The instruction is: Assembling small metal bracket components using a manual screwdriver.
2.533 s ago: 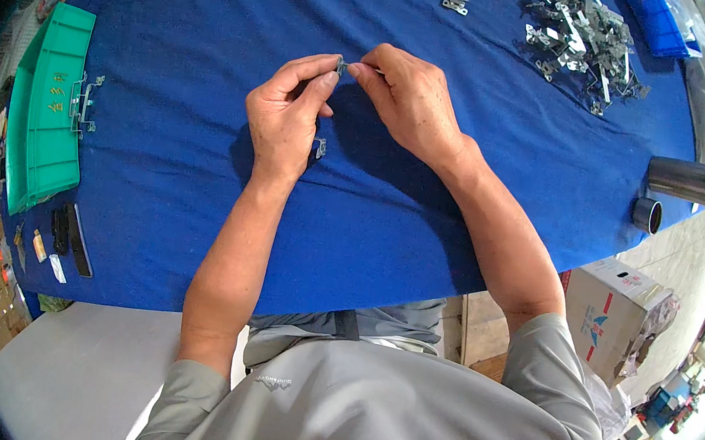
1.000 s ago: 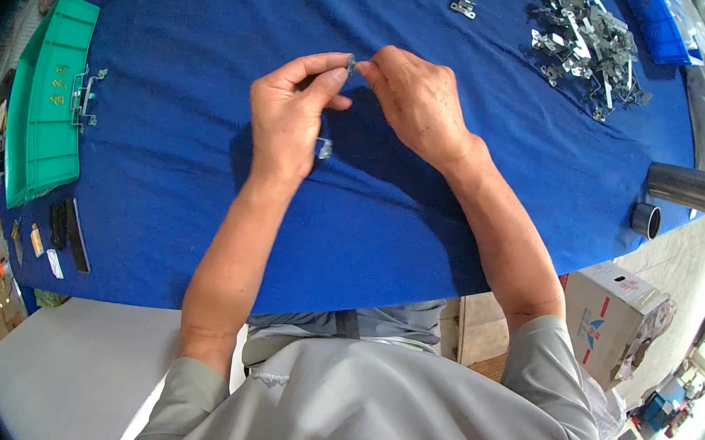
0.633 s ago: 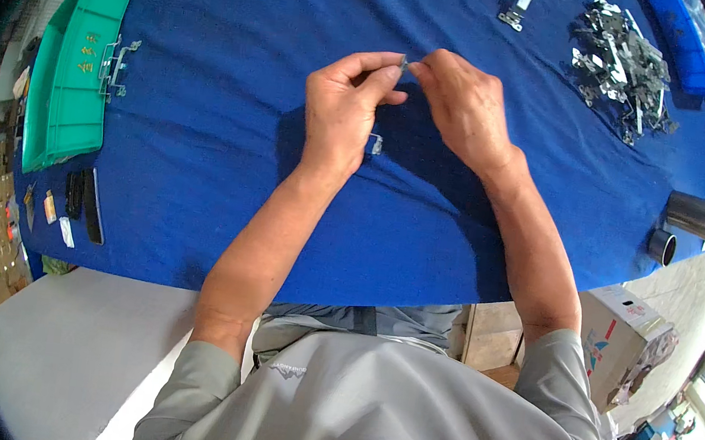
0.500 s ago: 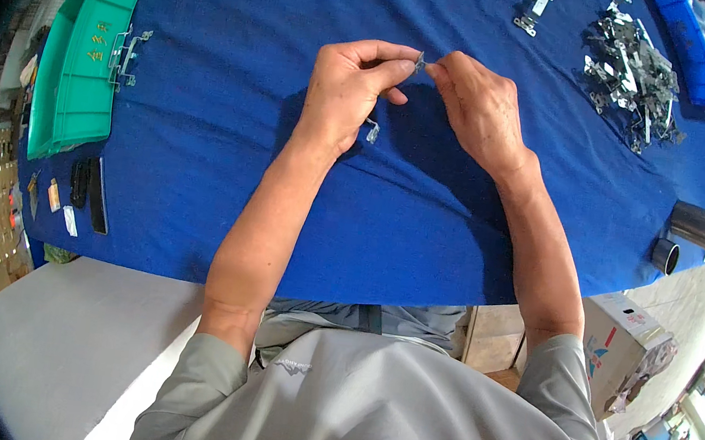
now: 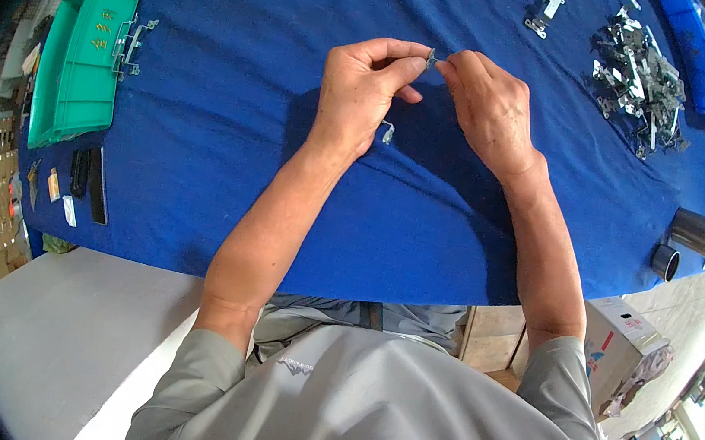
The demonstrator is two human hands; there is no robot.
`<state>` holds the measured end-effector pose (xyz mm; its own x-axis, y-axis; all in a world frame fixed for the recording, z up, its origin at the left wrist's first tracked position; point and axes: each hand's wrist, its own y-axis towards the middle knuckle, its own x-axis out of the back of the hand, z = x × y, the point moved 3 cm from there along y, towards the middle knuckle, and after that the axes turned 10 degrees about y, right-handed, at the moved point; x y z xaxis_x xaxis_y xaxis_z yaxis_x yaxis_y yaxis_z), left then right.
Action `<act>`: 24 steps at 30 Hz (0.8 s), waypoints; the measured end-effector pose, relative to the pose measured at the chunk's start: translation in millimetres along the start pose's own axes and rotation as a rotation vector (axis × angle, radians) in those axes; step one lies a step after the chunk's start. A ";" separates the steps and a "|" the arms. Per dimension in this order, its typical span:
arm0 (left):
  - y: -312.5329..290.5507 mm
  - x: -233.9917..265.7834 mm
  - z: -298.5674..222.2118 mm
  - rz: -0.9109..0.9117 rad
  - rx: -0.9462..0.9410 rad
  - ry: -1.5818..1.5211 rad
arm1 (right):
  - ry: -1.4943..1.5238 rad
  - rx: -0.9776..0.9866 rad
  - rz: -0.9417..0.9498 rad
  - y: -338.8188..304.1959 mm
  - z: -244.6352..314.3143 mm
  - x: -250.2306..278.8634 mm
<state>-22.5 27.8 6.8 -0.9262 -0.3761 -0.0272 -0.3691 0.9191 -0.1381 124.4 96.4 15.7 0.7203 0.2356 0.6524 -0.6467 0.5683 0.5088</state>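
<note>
Above the blue tablecloth, my left hand point(image 5: 359, 82) pinches a small metal bracket point(image 5: 430, 58) between thumb and forefinger. Below that hand pokes out a thin bent metal end point(image 5: 388, 134); whether it belongs to the same bracket is hidden by the palm. My right hand point(image 5: 492, 105) is closed, its thumb and fingertips pressed together right beside the bracket. What they grip is too small to make out. Off to the far right lie a pale metal hinge-like piece point(image 5: 553, 4) with a smaller metal part point(image 5: 536, 27) and a heap of metal brackets point(image 5: 646, 88).
At the left stands a green plastic bin point(image 5: 80, 93) with wire-like metal frames point(image 5: 135, 46) against it. A phone-like black slab point(image 5: 99, 185) and a lighter point(image 5: 54, 184) lie nearer. On the right are a blue bin point(image 5: 701, 64), a steel cylinder point(image 5: 703, 236) and a dark cup point(image 5: 666, 263).
The whole view has shifted slightly, and both hands appear a little farther right. They stay close together, with the left still pinching the bracket.
</note>
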 end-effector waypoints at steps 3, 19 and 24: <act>-5.5 -2.9 1.1 -0.068 0.013 -0.065 | -0.013 0.027 -0.011 -0.4 0.3 -3.8; 2.5 3.0 -12.9 -0.010 -0.695 0.324 | 1.374 -0.927 0.077 -5.4 -9.8 0.8; -4.3 2.9 -12.2 -0.009 -0.709 0.323 | 1.522 -1.019 0.126 -7.9 -11.2 0.9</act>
<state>-24.6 24.2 19.4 -0.8591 -0.4312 0.2755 -0.2373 0.8127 0.5322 132.9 100.9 6.0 0.6368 0.4062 -0.6554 -0.7410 0.5576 -0.3743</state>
